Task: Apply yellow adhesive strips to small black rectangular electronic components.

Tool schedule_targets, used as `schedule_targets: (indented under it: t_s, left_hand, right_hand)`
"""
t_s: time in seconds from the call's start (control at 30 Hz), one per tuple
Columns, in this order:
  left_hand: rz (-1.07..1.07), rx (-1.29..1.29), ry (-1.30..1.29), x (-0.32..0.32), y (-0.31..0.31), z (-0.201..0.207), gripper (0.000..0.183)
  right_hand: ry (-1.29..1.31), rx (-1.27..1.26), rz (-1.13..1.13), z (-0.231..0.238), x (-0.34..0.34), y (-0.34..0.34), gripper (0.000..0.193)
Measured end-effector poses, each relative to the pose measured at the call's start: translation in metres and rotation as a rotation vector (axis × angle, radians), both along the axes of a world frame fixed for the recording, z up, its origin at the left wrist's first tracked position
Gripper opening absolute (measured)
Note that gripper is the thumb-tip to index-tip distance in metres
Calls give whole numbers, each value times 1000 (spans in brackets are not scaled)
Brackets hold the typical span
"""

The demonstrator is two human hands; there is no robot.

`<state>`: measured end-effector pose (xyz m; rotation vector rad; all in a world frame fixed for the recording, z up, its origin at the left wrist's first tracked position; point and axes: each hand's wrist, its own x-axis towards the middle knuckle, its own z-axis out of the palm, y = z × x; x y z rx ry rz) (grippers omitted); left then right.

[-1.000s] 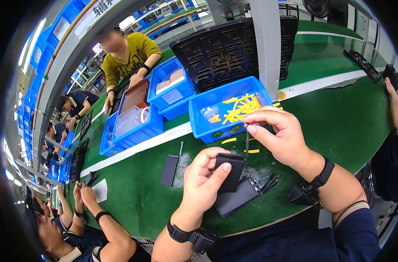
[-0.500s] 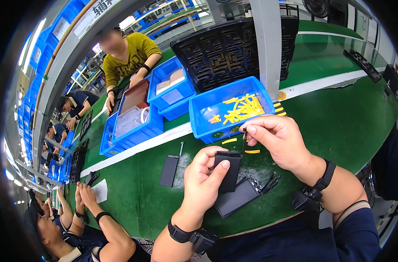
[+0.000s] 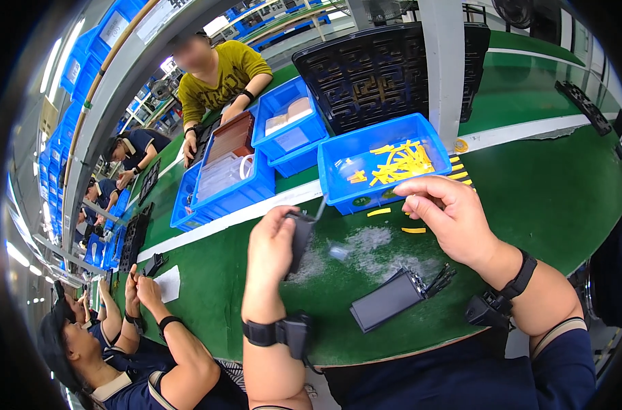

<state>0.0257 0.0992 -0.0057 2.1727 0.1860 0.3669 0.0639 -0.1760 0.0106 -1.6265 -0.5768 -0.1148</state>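
Observation:
My left hand (image 3: 268, 242) grips a flat black rectangular pack (image 3: 301, 240), held upright at its side. A narrow grey strip (image 3: 321, 207) sticks up from the pack's top. My right hand (image 3: 447, 215) hovers near the front of a blue bin (image 3: 338, 196), thumb and fingers curled together; whatever they hold, if anything, is too small to make out. On the green table between my forearms lie stacked black packs (image 3: 387, 301), with several thin black leads (image 3: 439, 279) at their right end. A small clear plastic piece (image 3: 338, 251) rests behind them.
Yellow strips (image 3: 403, 162) fill part of the bin; a few lie before it (image 3: 413, 231). Further left stand blue bins (image 3: 239, 195) and a person in a yellow top (image 3: 225, 75). A co-worker (image 3: 130, 355) sits at left. A grey post (image 3: 442, 68) rises behind.
My left hand has moved left and now holds the pack that lay there. The pack it held before appears set on the stack. My right hand has let go of that pack's lead.

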Motion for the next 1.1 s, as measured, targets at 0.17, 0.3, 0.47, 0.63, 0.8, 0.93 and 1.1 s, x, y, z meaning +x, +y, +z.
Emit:
schedule_targets:
  t_s: [0.17, 0.3, 0.47, 0.63, 0.8, 0.93, 1.1]
  left_hand:
    - [207, 695, -75, -5, 3, 2, 36]
    - [-179, 77, -183, -14, -63, 21, 28]
    - [-443, 117, -139, -17, -88, 20, 17]
    - [-184, 377, 181, -5, -61, 4, 23]
    - [-88, 776, 212, -18, -61, 10, 35]
    - [-44, 862, 195, -16, -70, 12, 35]
    - [-70, 653, 129, -21, -76, 23, 28]
  right_hand:
    - [30, -45, 126, -6, -2, 2, 35]
    - [-33, -173, 223, -10, -6, 7, 53]
    - [-104, -305, 295, -8, -10, 6, 62]
    - [-130, -345, 9, 5, 6, -9, 53]
    - [-532, -653, -518, 11, 47, -43, 21]
    - [-110, -1184, -412, 9, 68, -69, 28]
    - [149, -1138, -384, 7, 77, -69, 34]
